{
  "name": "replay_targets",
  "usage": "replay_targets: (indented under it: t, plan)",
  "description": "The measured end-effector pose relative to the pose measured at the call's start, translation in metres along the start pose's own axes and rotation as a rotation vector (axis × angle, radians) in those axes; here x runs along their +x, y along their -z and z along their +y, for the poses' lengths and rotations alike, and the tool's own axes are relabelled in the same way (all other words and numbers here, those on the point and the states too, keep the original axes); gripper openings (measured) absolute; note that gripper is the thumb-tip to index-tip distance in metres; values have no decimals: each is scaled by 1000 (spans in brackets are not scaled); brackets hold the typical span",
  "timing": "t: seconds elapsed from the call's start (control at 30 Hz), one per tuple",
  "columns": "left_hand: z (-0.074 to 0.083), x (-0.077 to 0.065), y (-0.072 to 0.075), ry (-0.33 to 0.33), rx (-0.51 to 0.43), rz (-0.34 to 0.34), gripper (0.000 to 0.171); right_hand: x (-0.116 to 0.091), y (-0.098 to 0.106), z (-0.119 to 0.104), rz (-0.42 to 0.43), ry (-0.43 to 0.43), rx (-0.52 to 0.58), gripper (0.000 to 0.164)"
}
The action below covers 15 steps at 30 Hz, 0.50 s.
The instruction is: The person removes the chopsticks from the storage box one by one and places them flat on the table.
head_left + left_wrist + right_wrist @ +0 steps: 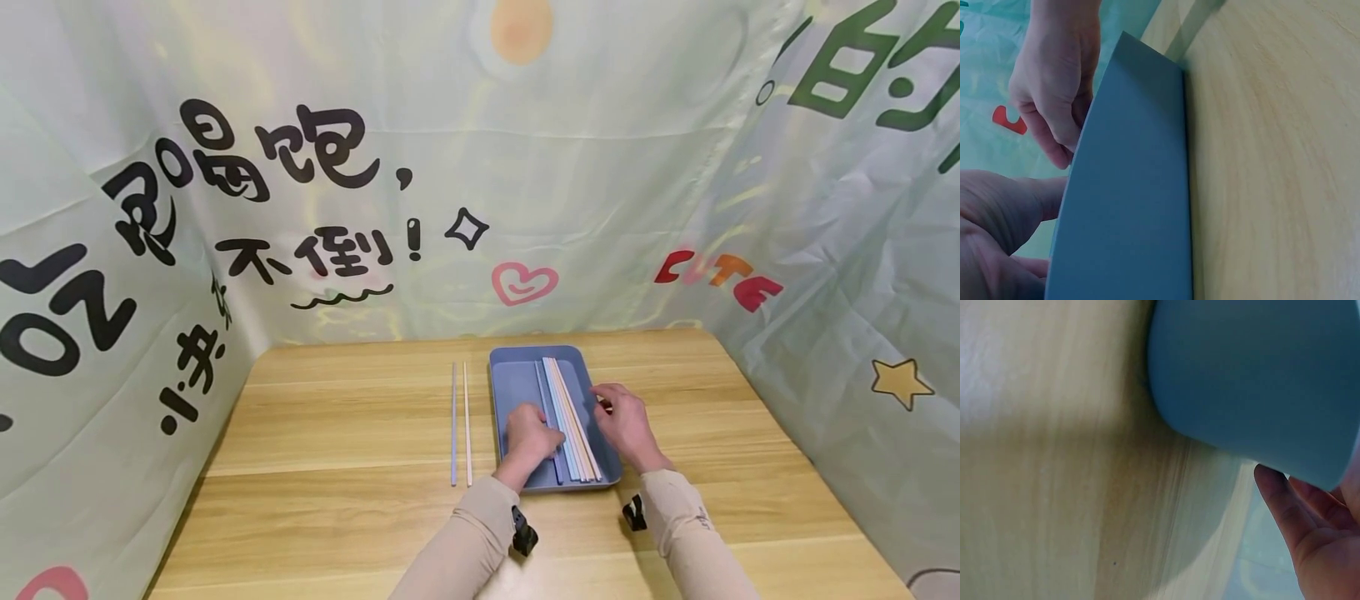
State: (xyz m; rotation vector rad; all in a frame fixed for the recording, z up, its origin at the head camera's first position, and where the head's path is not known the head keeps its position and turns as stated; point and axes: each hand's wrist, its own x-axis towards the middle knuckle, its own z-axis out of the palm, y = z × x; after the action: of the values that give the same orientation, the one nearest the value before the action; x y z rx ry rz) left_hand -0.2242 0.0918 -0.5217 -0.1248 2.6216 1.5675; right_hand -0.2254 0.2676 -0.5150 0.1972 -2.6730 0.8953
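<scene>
A blue-grey rectangular tray point(517, 379) holds several slim pastel chopsticks point(576, 433), light blue to pale pink, lying side by side lengthwise. My left hand point(531, 435) reaches over the tray's near left part and pinches a darker blue chopstick point(541, 383) beside the bunch; its fingertips are partly hidden behind the tray wall point(1129, 175) in the left wrist view. At the tray's right rim is my right hand point(626, 427), fingers loosely bent and holding no chopstick. In the right wrist view, fingers point(1285, 509) show close against the tray's outer side.
Left of the tray, a blue chopstick point(453, 425) and a pale pink chopstick point(467, 417) lie parallel on the wooden table point(337, 433). A printed cloth point(420, 167) hangs behind the table and along both sides.
</scene>
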Motion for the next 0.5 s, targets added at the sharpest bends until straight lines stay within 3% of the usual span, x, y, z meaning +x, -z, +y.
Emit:
replay_targets:
  t: [0.5]
  plan:
    - [5, -1, 7, 53, -43, -6, 28, 1, 1, 0, -11, -15, 1, 33]
